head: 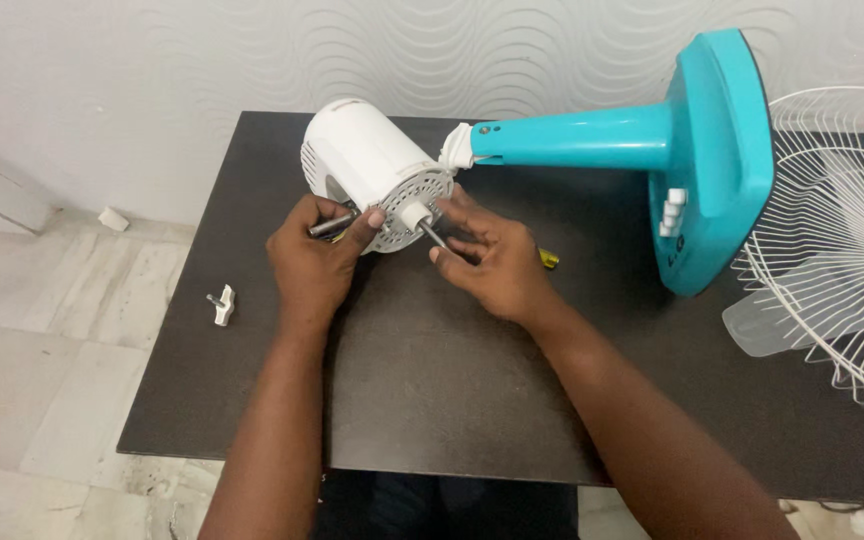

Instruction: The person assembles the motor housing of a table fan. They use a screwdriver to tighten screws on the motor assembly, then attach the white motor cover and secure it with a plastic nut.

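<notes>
Both forearms are bare from the elbow down to the wrist (no sleeve, watch or bracelet shows), and the left hand [314, 265] and right hand [497, 262] wear no gloves or rings.

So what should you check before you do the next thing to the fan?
1. Left hand steadies the white motor housing: ok.
2. Right hand fingers on the metal shaft: ok.
3. Fan lies flat, teal base tipped on its edge: ok.
4. Small white knob safe on the table: ok.
5. Wire grille out of the way: ok.
6. What the left hand grips: cannot tell.
</notes>
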